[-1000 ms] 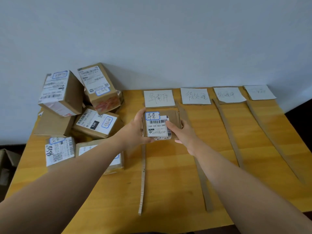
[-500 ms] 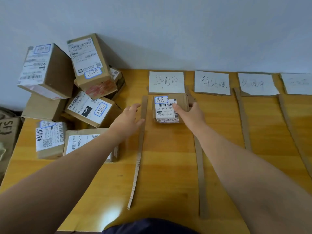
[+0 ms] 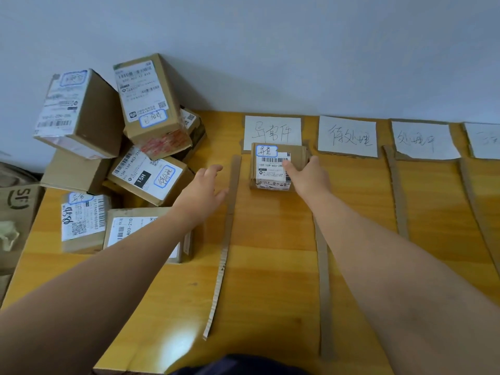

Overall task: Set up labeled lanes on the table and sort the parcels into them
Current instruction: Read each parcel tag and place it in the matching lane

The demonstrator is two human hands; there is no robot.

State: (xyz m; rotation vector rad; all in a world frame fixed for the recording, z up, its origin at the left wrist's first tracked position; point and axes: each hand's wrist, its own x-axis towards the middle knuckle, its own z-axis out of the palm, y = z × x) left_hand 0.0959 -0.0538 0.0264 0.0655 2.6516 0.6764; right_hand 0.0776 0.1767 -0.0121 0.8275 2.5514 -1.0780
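A small cardboard parcel (image 3: pixel 270 169) with a white barcode label and a blue-framed tag lies in the first lane, just below the first white lane label (image 3: pixel 272 132). My right hand (image 3: pixel 308 175) holds its near right corner, thumb on the label. My left hand (image 3: pixel 201 190) hovers open with spread fingers, left of the first cardboard strip (image 3: pixel 230 220) and apart from the parcel. Three more white labels (image 3: pixel 347 136) (image 3: pixel 424 140) (image 3: pixel 484 140) line the back edge. Further strips (image 3: pixel 323 266) (image 3: pixel 396 196) divide the lanes.
Several labelled parcels are piled at the table's left: two tilted boxes (image 3: pixel 81 112) (image 3: pixel 151 104), a flat one (image 3: pixel 147 175), two in front (image 3: pixel 81 220) (image 3: pixel 140 231). A brown bag (image 3: pixel 16 201) sits off the left edge. The wall is close behind.
The parcel went from both hands down into the first lane under its label. My left hand let go and drew back left past the strip. The view shifted left.
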